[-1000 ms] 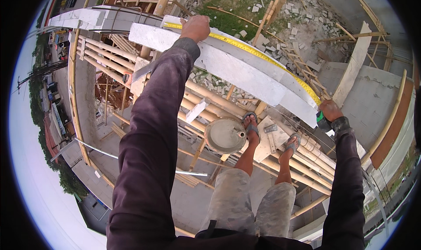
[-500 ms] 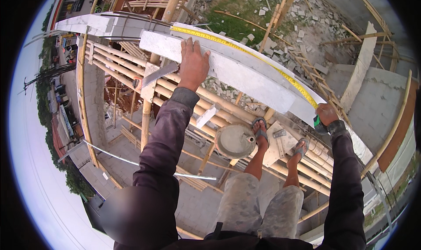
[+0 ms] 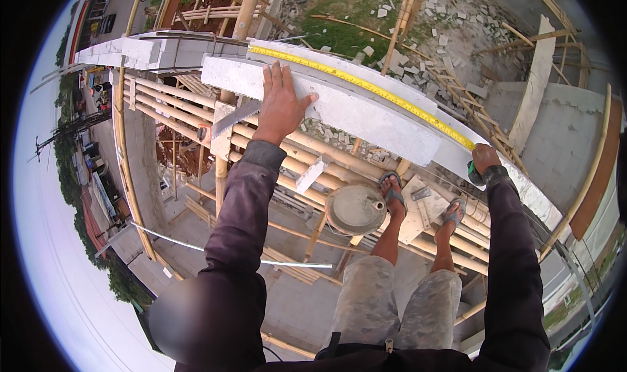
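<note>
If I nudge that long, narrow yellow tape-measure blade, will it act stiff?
The narrow yellow tape-measure blade will probably flex, being a long thin strip. It may slide sideways, since the left hand rests on the long white rectangular block, not on it.

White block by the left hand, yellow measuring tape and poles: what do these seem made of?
White block: probably lightweight concrete, matte and chalky, faintly pitted.
Measuring tape: likely thin coated metal, since its marked strip spans smoothly, though plastic is possible.
Poles: apparently bamboo, smooth and pale yellow, being long, slightly uneven rounds.
</note>
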Available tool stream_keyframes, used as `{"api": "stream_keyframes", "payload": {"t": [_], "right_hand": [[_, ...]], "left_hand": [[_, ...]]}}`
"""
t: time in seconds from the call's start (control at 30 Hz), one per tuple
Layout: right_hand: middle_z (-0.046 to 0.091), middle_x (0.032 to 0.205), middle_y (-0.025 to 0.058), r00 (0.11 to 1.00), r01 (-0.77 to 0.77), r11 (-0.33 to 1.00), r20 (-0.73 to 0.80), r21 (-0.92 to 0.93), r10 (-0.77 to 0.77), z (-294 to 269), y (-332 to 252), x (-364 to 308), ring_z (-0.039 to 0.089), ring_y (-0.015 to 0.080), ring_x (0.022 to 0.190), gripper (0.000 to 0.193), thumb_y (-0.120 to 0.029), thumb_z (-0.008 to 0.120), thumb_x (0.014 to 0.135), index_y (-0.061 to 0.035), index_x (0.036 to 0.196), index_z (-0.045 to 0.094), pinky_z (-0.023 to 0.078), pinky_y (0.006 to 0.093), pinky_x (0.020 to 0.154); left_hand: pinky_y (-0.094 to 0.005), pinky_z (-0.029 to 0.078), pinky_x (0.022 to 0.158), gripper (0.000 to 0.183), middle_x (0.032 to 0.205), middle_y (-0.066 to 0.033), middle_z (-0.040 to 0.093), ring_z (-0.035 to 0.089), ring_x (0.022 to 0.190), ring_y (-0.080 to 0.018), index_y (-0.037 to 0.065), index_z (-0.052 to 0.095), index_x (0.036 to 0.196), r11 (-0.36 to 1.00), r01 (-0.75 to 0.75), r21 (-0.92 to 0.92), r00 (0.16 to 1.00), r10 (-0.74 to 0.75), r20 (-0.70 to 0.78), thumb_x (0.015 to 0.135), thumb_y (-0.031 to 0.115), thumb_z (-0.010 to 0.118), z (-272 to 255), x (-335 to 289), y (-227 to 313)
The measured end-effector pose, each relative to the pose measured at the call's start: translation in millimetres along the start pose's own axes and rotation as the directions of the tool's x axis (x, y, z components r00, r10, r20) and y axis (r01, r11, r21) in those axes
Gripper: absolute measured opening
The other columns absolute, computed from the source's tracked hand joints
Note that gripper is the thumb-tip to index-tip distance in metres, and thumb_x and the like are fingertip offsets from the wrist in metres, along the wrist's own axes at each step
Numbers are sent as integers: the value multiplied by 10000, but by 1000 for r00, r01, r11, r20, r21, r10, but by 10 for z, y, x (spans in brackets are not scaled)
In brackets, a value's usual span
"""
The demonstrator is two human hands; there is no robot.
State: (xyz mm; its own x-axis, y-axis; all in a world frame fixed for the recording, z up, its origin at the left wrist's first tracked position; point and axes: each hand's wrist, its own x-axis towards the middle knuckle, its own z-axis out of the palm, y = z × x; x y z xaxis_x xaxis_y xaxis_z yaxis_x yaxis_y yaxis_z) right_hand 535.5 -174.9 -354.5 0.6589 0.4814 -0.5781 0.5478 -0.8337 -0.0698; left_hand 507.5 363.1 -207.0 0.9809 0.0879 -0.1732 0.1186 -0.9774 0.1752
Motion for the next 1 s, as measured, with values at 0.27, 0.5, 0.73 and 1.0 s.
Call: {"api": "stream_keyframes", "payload": {"t": [0.27,0.5,0.73,1.0], "right_hand": [[678,992,133,980,-187,982,65,6,186,131,-81,164,692,302,908,246,-164,517,890,-31,903,724,565,411,816],[676,1021,159,958,-278,922,4,269,288,98,-79,168,689,328,920,248,-151,506,892,-10,932,707,563,418,823],[680,979,193,977,-213,969,20,129,212,72,-117,97,689,347,899,237,-130,494,888,12,965,667,562,436,801],[670,972,198,982,-189,976,25,107,187,-45,-165,55,682,345,899,225,-110,500,874,29,936,666,558,440,803]], "left_hand": [[-532,207,1166,979,1499,-385,199,123,1424,-548,-157,241,1438,999,-35,35,999,34,14,854,488,689,-1,2,-23],[-531,231,1160,967,1505,-380,199,142,1418,-550,-152,241,1437,999,-19,44,1000,19,12,844,444,718,42,-2,-39],[-530,188,1174,996,1513,-375,183,112,1438,-526,-147,239,1447,1000,6,-6,1000,-5,12,838,487,708,34,-7,-26],[-530,225,1162,973,1537,-339,185,123,1443,-510,-113,248,1458,999,29,22,999,-29,-15,836,474,712,54,-8,-4]]}}
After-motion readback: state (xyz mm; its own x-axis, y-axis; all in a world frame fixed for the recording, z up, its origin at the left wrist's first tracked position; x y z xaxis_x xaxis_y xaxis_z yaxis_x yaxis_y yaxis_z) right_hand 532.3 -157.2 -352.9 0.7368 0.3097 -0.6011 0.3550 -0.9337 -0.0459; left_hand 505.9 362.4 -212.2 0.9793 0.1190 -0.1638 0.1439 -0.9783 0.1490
